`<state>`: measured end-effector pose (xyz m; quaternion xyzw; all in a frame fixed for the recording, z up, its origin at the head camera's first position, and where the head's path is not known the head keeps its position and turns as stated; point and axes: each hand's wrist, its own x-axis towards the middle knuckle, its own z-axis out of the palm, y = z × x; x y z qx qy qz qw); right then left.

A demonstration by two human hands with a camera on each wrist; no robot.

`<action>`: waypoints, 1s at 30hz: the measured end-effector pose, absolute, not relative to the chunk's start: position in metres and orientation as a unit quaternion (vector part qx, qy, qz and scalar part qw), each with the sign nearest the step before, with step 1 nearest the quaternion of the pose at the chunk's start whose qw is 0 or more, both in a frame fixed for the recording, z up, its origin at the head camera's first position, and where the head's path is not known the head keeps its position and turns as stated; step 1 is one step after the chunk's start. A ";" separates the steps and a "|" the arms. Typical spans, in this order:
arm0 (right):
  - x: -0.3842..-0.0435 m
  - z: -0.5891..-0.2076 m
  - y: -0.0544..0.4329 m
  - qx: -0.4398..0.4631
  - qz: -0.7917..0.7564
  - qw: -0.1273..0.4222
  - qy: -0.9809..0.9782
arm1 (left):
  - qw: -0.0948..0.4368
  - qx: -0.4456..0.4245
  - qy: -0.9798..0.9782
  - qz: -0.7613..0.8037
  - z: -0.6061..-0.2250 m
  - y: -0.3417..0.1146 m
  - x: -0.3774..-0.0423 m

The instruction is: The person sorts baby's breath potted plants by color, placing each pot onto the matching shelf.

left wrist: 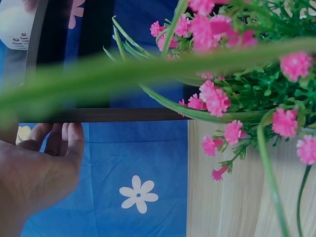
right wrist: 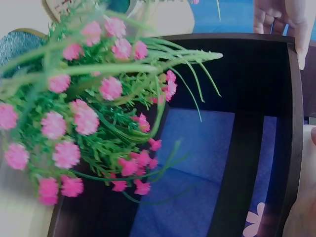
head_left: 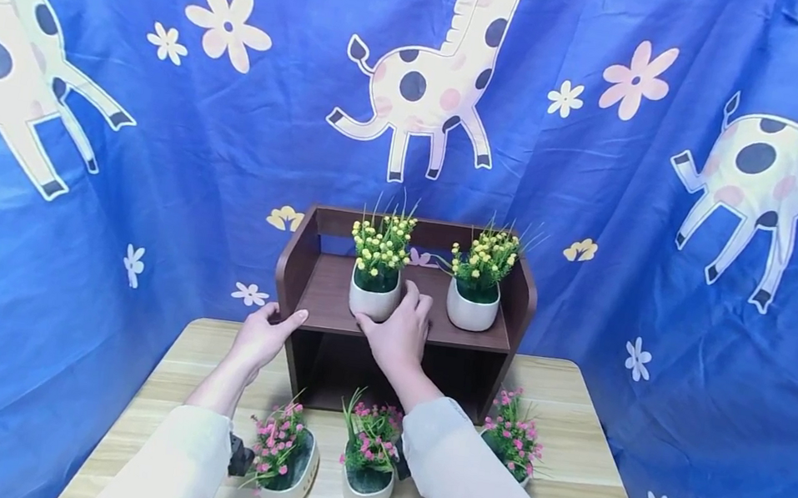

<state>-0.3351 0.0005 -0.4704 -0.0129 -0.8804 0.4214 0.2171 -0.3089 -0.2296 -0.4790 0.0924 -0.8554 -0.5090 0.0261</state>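
Note:
A white pot of yellow flowers (head_left: pixel 372 303) stands on the upper board of a small dark brown shelf (head_left: pixel 324 285). My right hand (head_left: pixel 399 335) holds this pot, thumb at its front and fingers around its right side. At the shelf's left side panel, my left hand (head_left: pixel 262 339) grips the edge, thumb over the front and fingertips against the outer face, as the left wrist view shows. A second white pot of yellow flowers (head_left: pixel 473 307) sits to the right on the same board.
Three white pots with pink flowers stand on the wooden table (head_left: pixel 593 443) before the shelf: one left (head_left: pixel 289 478), one in the middle (head_left: pixel 367 493), one right (head_left: pixel 513 445), partly behind my right sleeve. A blue giraffe-patterned curtain (head_left: pixel 269 139) surrounds the table's back and sides.

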 end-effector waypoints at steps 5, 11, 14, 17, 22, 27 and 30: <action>-0.329 -0.475 0.005 0.012 0.499 0.232 -0.835 | 0.020 0.093 -0.855 -0.509 -0.480 -0.231 -0.310; -0.319 -0.476 0.011 0.032 0.559 0.235 -0.795 | 0.017 0.094 -0.857 -0.507 -0.479 -0.231 -0.310; -0.311 -0.477 0.013 0.037 0.579 0.238 -0.779 | 0.015 0.094 -0.856 -0.507 -0.478 -0.230 -0.309; -0.301 -0.480 0.015 0.040 0.603 0.241 -0.760 | 0.015 0.092 -0.856 -0.508 -0.478 -0.230 -0.309; -0.282 -0.487 0.019 0.043 0.640 0.244 -0.728 | 0.009 0.095 -0.856 -0.508 -0.479 -0.230 -0.306; -0.265 -0.489 0.030 0.050 0.664 0.261 -0.699 | 0.017 0.090 -0.857 -0.508 -0.480 -0.230 -0.306; -0.257 -0.488 0.040 0.048 0.672 0.267 -0.689 | 0.019 0.087 -0.859 -0.504 -0.480 -0.231 -0.308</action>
